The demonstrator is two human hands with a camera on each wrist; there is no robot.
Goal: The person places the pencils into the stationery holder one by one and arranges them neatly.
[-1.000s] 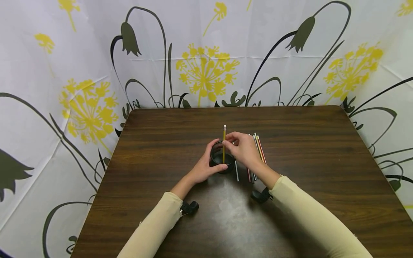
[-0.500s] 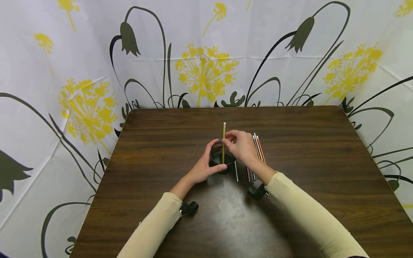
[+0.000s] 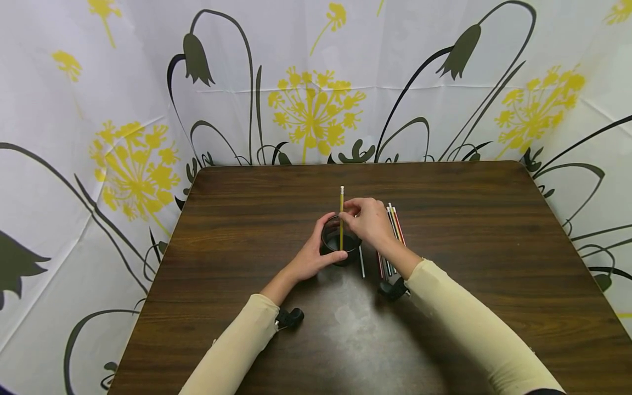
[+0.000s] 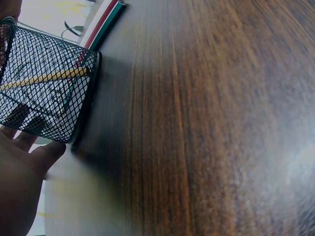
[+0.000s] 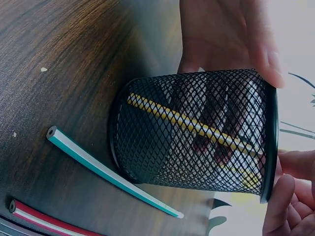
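Observation:
A black mesh pencil cup (image 5: pixel 197 132) stands upright on the table. My left hand (image 3: pixel 311 258) curls round its left side, with the thumb at the near rim. A yellow pencil (image 3: pixel 342 204) stands nearly upright in the cup, eraser end up. The thumb and fingers of my right hand (image 3: pixel 372 224) pinch the pencil at about the height of the rim. Through the mesh in the right wrist view, its lower end is near the cup's base. A teal-and-white pencil (image 5: pixel 106 166) lies on the table beside the cup.
Several more pencils (image 3: pixel 398 226) lie together right of the cup, partly hidden by the right hand and forearm. Among them is a red-and-white pencil (image 5: pixel 47 219). The brown wooden table (image 3: pixel 247 208) ends at a white flower-patterned cloth (image 3: pixel 296 44).
My right hand and the yellow pencil have shifted slightly up and left in the head view. The left hand and cup stay in place.

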